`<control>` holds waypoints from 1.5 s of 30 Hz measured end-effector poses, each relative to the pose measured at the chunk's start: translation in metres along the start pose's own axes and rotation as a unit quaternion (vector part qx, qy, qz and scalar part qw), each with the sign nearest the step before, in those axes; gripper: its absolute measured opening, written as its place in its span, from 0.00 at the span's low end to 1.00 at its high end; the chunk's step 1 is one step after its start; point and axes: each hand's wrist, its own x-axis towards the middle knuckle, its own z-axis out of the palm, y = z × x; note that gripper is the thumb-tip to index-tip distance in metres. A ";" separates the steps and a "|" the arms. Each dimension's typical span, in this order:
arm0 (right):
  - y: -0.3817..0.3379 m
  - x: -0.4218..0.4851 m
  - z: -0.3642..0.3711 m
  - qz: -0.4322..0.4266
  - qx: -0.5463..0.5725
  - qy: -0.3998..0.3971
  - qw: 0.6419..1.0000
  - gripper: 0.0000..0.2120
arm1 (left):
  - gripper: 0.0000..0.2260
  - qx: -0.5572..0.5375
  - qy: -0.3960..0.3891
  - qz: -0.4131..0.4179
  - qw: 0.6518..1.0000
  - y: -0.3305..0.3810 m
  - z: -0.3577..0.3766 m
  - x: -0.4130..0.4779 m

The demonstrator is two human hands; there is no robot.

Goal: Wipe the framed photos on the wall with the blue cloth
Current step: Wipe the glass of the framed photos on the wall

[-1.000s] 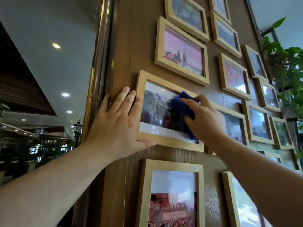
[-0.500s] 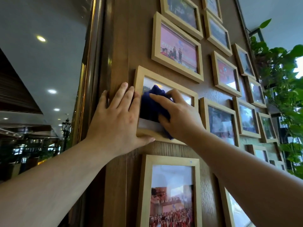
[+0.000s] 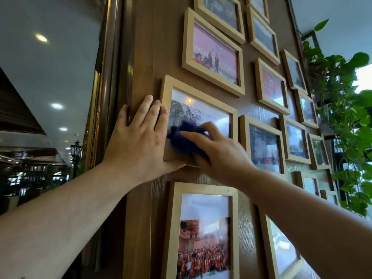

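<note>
Slid lower on glass since half a second ago: blue cloth [image 3: 184, 140], bunched under right hand [image 3: 218, 153] grip, frame centre. Left hand [image 3: 138, 141] flat, open, bracing wooden frame [image 3: 198, 93] edge.

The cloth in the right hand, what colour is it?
Dark blue. The cloth shows best in the head view, pressed on the framed photo's glass.

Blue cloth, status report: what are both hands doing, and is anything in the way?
Right hand presses blue cloth on the frame's glass. Left hand flat, bracing the frame's left edge. Nothing in the way.
</note>
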 end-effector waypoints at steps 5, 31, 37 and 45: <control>-0.005 0.004 -0.002 -0.055 -0.009 -0.008 0.998 0.22 | 0.51 0.003 -0.003 0.003 1.000 -0.001 0.001 0.000; -0.053 -0.138 0.039 0.273 0.176 -0.026 0.945 0.25 | 0.41 0.013 -0.135 0.231 0.963 0.025 0.007 -0.089; -0.081 -0.129 0.042 0.128 0.135 -0.025 0.982 0.25 | 0.39 -0.002 -0.123 0.231 0.965 0.025 0.007 -0.090; -0.027 -0.172 0.048 0.245 0.017 -0.030 0.969 0.22 | 0.38 0.015 -0.122 0.224 0.967 0.025 0.008 -0.090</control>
